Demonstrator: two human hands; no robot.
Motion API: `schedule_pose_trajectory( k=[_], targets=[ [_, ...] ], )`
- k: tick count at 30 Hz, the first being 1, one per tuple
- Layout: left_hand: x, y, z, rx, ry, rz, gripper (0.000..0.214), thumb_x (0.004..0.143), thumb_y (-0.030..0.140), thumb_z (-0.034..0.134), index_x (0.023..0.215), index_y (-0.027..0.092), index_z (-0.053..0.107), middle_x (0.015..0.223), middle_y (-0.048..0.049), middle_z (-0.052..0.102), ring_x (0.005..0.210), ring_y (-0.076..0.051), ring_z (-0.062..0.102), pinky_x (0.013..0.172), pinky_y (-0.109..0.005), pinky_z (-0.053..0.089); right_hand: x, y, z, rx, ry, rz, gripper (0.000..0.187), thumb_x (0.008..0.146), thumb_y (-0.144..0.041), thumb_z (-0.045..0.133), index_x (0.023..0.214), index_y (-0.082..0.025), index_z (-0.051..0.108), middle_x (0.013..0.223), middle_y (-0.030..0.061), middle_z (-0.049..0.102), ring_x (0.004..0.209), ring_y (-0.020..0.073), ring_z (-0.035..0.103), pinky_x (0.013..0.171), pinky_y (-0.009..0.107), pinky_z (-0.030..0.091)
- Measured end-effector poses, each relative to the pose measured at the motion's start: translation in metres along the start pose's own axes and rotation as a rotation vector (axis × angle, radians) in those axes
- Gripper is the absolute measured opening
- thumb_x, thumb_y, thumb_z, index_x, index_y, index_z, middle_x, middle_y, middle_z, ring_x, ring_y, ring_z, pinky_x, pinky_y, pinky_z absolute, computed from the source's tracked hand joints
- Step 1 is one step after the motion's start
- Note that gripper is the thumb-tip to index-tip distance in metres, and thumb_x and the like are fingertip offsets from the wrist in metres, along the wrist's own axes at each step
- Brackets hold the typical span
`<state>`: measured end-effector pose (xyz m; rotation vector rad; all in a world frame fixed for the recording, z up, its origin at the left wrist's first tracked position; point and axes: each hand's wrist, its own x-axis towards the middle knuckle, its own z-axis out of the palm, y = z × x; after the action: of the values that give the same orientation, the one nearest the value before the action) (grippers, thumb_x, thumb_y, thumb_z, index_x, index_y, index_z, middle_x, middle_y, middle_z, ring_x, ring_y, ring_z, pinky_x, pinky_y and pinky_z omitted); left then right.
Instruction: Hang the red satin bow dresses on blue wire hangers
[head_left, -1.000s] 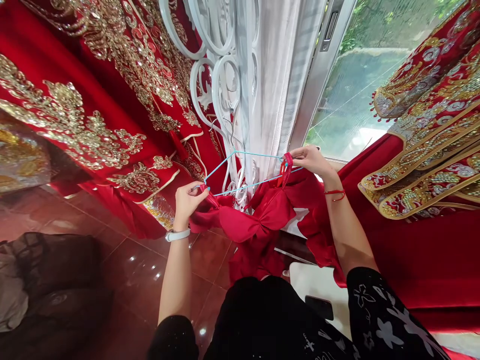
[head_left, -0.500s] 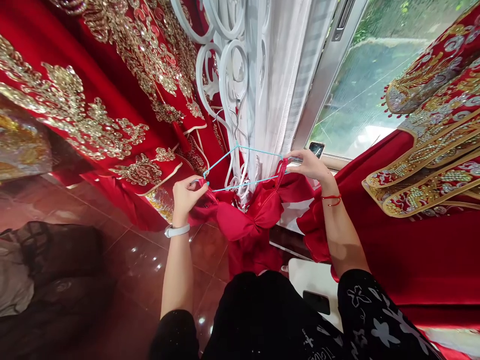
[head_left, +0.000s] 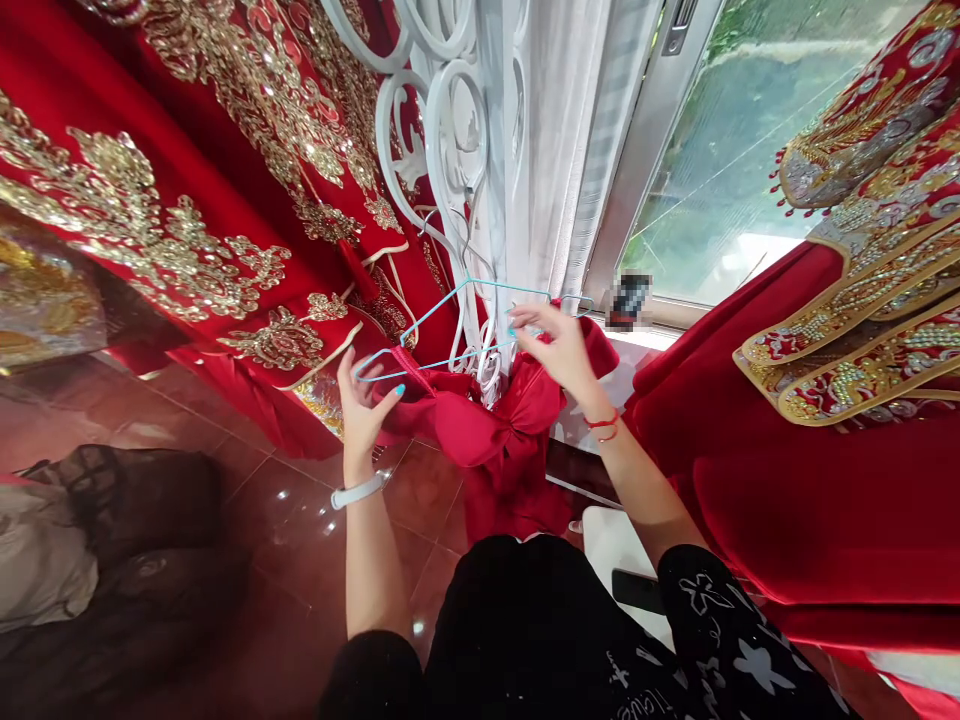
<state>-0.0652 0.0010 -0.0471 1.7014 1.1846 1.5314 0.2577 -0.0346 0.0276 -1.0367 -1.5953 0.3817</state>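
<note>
A light-blue wire hanger (head_left: 433, 310) hangs by its hook at a white scrollwork metal rack (head_left: 457, 120). From it hangs a red dress (head_left: 480, 430) with a gathered bust, its straps over the two sides of the hanger. My left hand (head_left: 364, 405) is open beside the hanger's left end, thumb and fingers spread around it without a visible grip. My right hand (head_left: 556, 350) is open too, fingers stretched leftward over the right half of the hanger, near the right strap. Whether its fingertips touch the wire I cannot tell.
Red garments with gold beading (head_left: 187, 250) hang at the left; more embroidered ones (head_left: 862, 330) hang at the right by a window (head_left: 720, 170). A phone (head_left: 637, 590) lies on a white stool (head_left: 604, 540). Dark sheer fabric (head_left: 150, 540) is at lower left.
Both hands have let go of the dress straps. The right hand has moved left, inward over the hanger; the left fingers have spread. The hanger's two ends now show beyond the straps.
</note>
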Motion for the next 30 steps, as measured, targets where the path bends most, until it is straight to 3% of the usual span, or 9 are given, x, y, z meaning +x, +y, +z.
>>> schedule_pose_trajectory(
  k=[5, 7, 10, 14, 18, 22, 26, 28, 30],
  targets=[
    [-0.041, -0.032, -0.004, -0.081, -0.011, -0.223, 0.076, 0.067, 0.052, 0.085, 0.133, 0.022, 0.061, 0.134, -0.0126, 0.067, 0.121, -0.030, 0.067, 0.108, -0.045, 0.053, 0.007, -0.010, 0.101, 0.035, -0.351, 0.067, 0.043, 0.091, -0.025, 0.071, 0.134, -0.030, 0.068, 0.131, 0.0047, 0.075, 0.131, 0.0257, 0.063, 0.123, 0.053, 0.034],
    [-0.048, -0.036, -0.003, -0.042, 0.058, -0.235, 0.067, 0.069, 0.049, 0.082, 0.127, 0.021, 0.065, 0.129, -0.0121, 0.070, 0.119, -0.030, 0.068, 0.107, -0.045, 0.054, 0.011, -0.011, 0.130, 0.006, -0.392, 0.149, 0.035, 0.094, -0.028, 0.070, 0.129, -0.030, 0.071, 0.130, 0.0044, 0.075, 0.130, 0.0262, 0.064, 0.126, 0.057, 0.022],
    [-0.047, -0.034, -0.006, 0.067, 0.218, -0.244, 0.050, 0.069, 0.044, 0.077, 0.111, 0.019, 0.070, 0.110, -0.0095, 0.075, 0.103, -0.027, 0.072, 0.099, -0.044, 0.058, 0.011, -0.011, 0.151, -0.044, -0.370, 0.229, 0.019, 0.099, -0.033, 0.064, 0.109, -0.028, 0.079, 0.121, 0.0024, 0.079, 0.115, 0.0223, 0.071, 0.126, 0.054, 0.014],
    [-0.021, -0.006, -0.018, 0.204, 0.286, -0.202, 0.034, 0.070, 0.041, 0.071, 0.093, 0.017, 0.071, 0.089, -0.0049, 0.075, 0.085, -0.023, 0.070, 0.086, -0.040, 0.060, 0.005, -0.011, 0.150, -0.042, -0.351, 0.225, 0.020, 0.100, -0.037, 0.063, 0.100, -0.027, 0.081, 0.116, 0.0005, 0.081, 0.108, 0.0205, 0.071, 0.123, 0.048, 0.014],
    [0.019, 0.044, -0.023, 0.336, -0.035, -0.007, 0.029, 0.075, 0.042, 0.073, 0.093, 0.018, 0.074, 0.090, -0.0036, 0.076, 0.087, -0.023, 0.070, 0.087, -0.036, 0.057, 0.000, -0.012, 0.146, -0.034, -0.346, 0.223, 0.017, 0.098, -0.033, 0.066, 0.099, -0.027, 0.082, 0.113, 0.0000, 0.081, 0.104, 0.0202, 0.072, 0.119, 0.046, 0.020],
    [0.046, 0.079, -0.007, 0.481, -0.363, 0.073, 0.032, 0.078, 0.045, 0.074, 0.096, 0.018, 0.074, 0.095, -0.0059, 0.078, 0.091, -0.025, 0.070, 0.092, -0.037, 0.054, 0.001, -0.013, 0.148, -0.048, -0.343, 0.249, 0.018, 0.096, -0.023, 0.065, 0.103, -0.025, 0.082, 0.111, 0.0038, 0.082, 0.108, 0.0225, 0.073, 0.115, 0.046, 0.030],
    [0.048, 0.082, 0.008, 0.560, -0.493, 0.096, 0.040, 0.085, 0.054, 0.066, 0.105, 0.020, 0.071, 0.102, -0.0082, 0.076, 0.092, -0.027, 0.069, 0.090, -0.038, 0.051, 0.001, -0.012, 0.140, -0.013, -0.375, 0.203, 0.025, 0.091, -0.013, 0.065, 0.104, -0.024, 0.083, 0.109, 0.0046, 0.082, 0.107, 0.0242, 0.074, 0.115, 0.048, 0.039],
    [0.044, 0.078, 0.010, 0.625, -0.451, 0.084, 0.044, 0.086, 0.057, 0.065, 0.107, 0.019, 0.070, 0.098, -0.0093, 0.075, 0.088, -0.027, 0.067, 0.086, -0.037, 0.049, -0.002, -0.007, 0.121, 0.100, -0.338, 0.123, 0.030, 0.090, -0.013, 0.063, 0.110, -0.025, 0.082, 0.117, 0.0037, 0.080, 0.112, 0.0232, 0.073, 0.112, 0.042, 0.046],
    [0.042, 0.074, 0.010, 0.677, -0.406, 0.069, 0.045, 0.084, 0.059, 0.066, 0.105, 0.019, 0.070, 0.089, -0.0084, 0.073, 0.082, -0.027, 0.065, 0.080, -0.036, 0.047, -0.010, 0.005, 0.085, 0.162, -0.168, 0.079, 0.032, 0.091, -0.018, 0.062, 0.115, -0.026, 0.080, 0.124, 0.0034, 0.078, 0.118, 0.0221, 0.071, 0.109, 0.038, 0.051]
  ],
)
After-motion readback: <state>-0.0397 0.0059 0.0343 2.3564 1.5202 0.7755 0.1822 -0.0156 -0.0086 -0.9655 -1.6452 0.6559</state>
